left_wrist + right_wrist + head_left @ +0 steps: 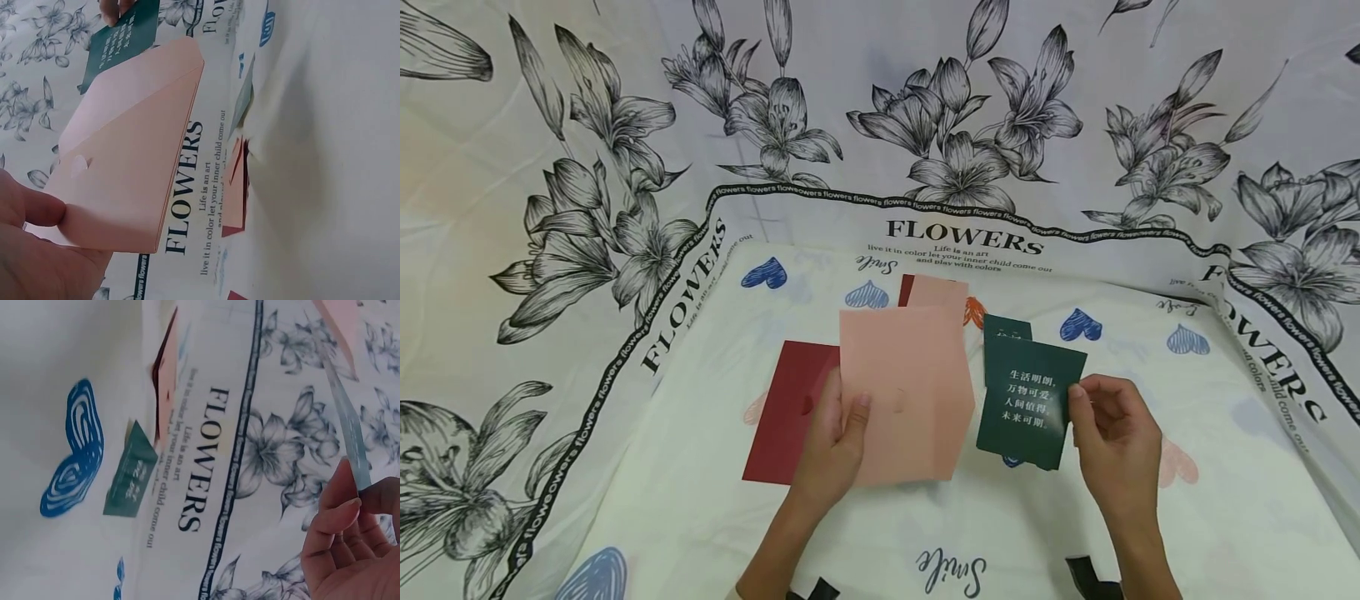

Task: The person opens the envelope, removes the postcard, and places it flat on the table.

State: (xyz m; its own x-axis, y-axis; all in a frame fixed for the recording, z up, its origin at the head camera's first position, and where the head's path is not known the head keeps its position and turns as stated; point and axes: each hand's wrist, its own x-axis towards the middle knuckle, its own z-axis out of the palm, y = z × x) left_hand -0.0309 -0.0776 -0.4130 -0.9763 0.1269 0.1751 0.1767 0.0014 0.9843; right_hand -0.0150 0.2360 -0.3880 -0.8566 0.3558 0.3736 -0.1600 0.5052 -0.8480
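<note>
My left hand (835, 433) holds up a pink envelope (906, 392) by its lower left edge, thumb across the front. In the left wrist view the pink envelope (134, 156) fills the middle, with my left hand (37, 250) at its bottom corner. My right hand (1108, 433) pinches the right edge of a dark green card (1030, 400) printed with white Chinese characters. The right wrist view shows that card edge-on (347, 428) between the fingertips (340, 506) of my right hand (356, 550).
A dark red envelope (786, 412) lies flat under the pink one. Further back lie a small pink and red card (932, 293) and another green card (1006, 327). All rest on a white cloth (1150, 517) with hearts, over a flower-print sheet (550, 167).
</note>
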